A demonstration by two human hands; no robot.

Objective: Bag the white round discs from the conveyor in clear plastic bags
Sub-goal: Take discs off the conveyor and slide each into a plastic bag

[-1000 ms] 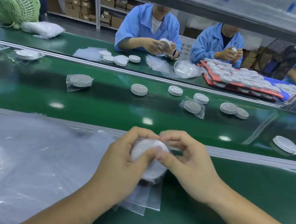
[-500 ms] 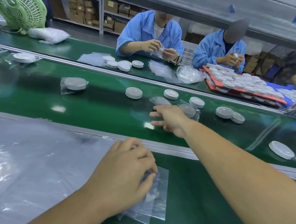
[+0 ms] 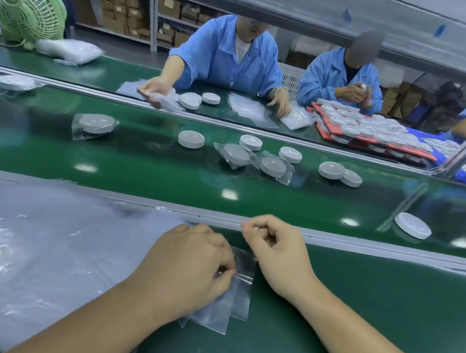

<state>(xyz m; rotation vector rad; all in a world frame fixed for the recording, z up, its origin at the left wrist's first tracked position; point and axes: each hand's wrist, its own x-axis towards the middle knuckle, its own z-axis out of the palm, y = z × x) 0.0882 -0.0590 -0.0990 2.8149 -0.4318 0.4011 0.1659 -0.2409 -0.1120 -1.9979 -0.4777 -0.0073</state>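
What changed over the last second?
The right hand set the bagged disc out on the conveyor belt, then drew back to the clear bags, fingers curled. The left hand released that disc and now pinches the bags. Unchanged: loose discs on the belt.

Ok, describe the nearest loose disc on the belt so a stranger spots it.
Find the green conveyor belt across the middle. At its right end, by the near rail, lies one white disc: unbagged and alone, away from the rest.

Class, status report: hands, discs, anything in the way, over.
Left hand pinches clear bags. Right hand curled, grip unclear. Loose discs on conveyor. Bagged discs among them.
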